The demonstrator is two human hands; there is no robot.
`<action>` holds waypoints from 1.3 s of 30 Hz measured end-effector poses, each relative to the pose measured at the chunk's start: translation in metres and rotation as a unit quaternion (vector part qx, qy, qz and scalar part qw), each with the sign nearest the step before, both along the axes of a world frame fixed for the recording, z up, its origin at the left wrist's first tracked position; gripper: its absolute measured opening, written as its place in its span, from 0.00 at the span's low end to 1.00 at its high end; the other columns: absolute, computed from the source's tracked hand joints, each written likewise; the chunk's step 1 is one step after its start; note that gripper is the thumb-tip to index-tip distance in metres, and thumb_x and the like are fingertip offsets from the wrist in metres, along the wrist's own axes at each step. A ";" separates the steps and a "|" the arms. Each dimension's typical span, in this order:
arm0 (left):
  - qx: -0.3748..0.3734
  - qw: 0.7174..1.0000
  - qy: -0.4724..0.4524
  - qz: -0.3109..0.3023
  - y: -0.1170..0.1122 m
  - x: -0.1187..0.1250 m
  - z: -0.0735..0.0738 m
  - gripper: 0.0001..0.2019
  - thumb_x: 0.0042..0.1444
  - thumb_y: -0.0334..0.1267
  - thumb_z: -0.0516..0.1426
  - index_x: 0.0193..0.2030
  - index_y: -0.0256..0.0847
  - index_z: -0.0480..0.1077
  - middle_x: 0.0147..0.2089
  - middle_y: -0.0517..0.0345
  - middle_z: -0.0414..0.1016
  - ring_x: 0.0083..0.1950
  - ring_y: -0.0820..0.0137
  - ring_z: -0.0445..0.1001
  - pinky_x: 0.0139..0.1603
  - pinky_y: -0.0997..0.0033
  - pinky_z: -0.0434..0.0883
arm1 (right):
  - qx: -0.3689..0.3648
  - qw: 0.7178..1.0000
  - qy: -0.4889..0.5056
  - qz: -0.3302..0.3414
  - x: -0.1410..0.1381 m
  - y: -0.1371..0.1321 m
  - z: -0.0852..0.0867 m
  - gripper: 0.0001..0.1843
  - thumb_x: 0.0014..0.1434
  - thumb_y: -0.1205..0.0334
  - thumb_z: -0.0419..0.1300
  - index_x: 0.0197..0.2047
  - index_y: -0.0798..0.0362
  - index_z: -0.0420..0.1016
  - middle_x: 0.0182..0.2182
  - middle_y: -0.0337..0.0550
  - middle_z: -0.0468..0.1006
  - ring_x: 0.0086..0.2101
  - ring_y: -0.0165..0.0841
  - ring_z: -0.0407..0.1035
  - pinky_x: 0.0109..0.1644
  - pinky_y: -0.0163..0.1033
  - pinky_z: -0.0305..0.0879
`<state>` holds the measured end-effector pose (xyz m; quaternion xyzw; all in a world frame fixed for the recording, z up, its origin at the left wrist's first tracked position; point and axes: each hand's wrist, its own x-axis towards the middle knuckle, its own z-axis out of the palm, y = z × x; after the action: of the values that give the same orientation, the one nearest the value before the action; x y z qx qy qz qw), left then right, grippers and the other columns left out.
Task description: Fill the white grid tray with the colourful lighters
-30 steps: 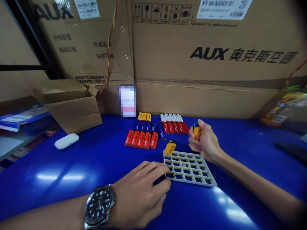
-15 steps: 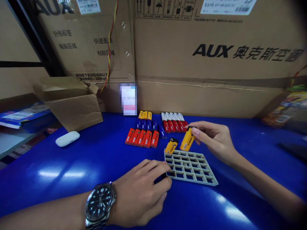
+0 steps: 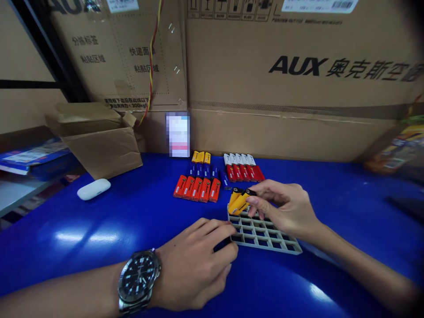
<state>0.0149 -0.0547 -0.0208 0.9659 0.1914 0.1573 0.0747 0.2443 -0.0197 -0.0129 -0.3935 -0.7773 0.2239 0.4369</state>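
Right hand [image 3: 285, 210]: reached in from the right, palm down, over the far left part of the tray [image 3: 276, 244]. Thumb and forefinger pinched on a yellow lighter [image 3: 243, 202]; remaining fingers bent beneath. Lighter tilted, black cap toward the hand, lower end at the tray's far left corner, just beside a second lighter [image 3: 233, 197] of the same colour standing there. Not clear whether the held one sits in a cell.

Left hand [image 3: 195, 260]: flat on the table [image 3: 115, 221], palm down, fingers loosely curled around nothing, fingertips against the tray's near left corner. Watch [image 3: 139, 280] on the wrist.

Surface: glossy blue table. Grey grid tray near the centre. Beyond it, lying in rows: orange lighters [image 3: 197, 189], blue lighters [image 3: 202, 171], yellow lighters [image 3: 200, 157], red-and-white lighters [image 3: 243, 168]. White case [image 3: 93, 189] well to the left.

Room: open small carton [image 3: 99, 141] at far left; large cartons [image 3: 281, 79] marked AUX along the back edge; red-and-yellow wire [image 3: 150, 66] hanging between them.
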 end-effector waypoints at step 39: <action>0.018 1.000 0.006 0.010 0.000 -0.005 0.001 0.09 0.61 0.35 0.50 0.45 0.36 0.66 0.55 0.48 0.67 0.54 0.62 0.66 0.52 0.61 0.69 | -0.082 0.911 -0.368 -0.168 -0.061 0.162 0.010 0.16 0.59 0.56 0.52 0.37 0.55 0.78 0.36 0.53 0.80 0.39 0.41 0.73 0.43 0.41 0.65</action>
<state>0.0097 -0.0552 -0.0197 0.9661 0.1987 0.1557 0.0543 0.1835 0.1425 -0.0034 -0.6069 -0.7845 0.0493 0.1176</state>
